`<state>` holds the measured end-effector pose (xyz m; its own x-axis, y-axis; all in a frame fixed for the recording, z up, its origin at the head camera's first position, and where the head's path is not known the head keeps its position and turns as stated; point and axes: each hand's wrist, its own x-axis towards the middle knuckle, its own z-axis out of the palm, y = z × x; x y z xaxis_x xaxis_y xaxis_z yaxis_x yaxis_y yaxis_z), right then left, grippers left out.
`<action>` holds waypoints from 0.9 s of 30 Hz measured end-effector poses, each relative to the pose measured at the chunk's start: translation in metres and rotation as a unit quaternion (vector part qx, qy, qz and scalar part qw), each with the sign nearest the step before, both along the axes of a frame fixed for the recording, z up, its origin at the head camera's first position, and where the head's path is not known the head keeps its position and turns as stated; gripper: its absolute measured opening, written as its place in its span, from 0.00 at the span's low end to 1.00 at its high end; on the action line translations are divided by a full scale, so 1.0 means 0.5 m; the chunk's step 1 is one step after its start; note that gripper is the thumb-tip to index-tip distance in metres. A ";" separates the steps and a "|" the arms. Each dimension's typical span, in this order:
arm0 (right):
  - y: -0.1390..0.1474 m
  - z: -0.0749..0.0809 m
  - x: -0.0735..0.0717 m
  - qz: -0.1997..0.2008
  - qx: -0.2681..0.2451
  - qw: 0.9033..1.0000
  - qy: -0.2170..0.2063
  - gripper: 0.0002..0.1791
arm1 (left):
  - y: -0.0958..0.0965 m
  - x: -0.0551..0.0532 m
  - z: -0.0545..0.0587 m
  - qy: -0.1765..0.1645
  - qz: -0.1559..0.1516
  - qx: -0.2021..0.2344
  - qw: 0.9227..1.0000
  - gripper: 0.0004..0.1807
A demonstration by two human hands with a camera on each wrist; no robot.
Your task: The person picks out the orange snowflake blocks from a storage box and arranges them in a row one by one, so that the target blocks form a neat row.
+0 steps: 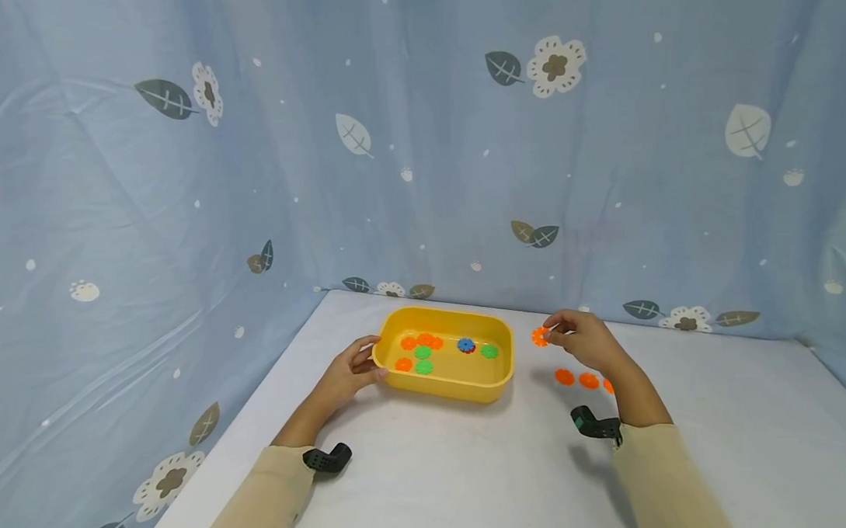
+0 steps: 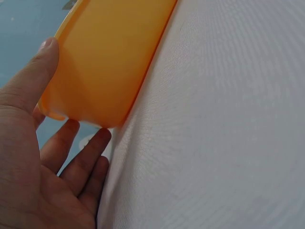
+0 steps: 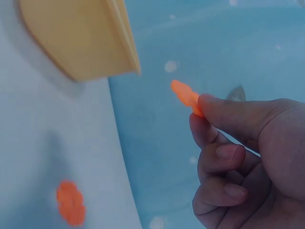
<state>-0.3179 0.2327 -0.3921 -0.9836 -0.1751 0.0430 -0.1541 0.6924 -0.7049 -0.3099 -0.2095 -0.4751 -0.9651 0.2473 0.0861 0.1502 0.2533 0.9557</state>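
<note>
My right hand (image 1: 587,342) pinches an orange snowflake disc (image 1: 540,337) between thumb and forefinger, raised above the table to the right of the yellow basin (image 1: 441,385). The right wrist view shows this orange disc (image 3: 186,95) nearly edge-on, its lower end covered by the thumb. At the basin's left end, my left hand (image 1: 352,373) holds the rim and corner, with the thumb (image 2: 45,62) along one side and fingertips against the end wall. Inside the basin lie several orange discs (image 1: 403,364), green discs (image 1: 423,367) and a blue disc (image 1: 465,345) over a dark red one.
Three orange discs (image 1: 564,377) lie in a row on the white tabletop (image 1: 472,464), right of the basin; the right forearm partly covers the last one. A blue curtain (image 1: 433,139) with flowers and leaves hangs behind the table and along its left side.
</note>
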 end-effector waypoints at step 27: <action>0.178 -0.061 0.065 -0.035 0.024 0.999 -0.018 0.14 | 0.003 0.003 0.002 0.000 0.004 -0.008 1.000 0.42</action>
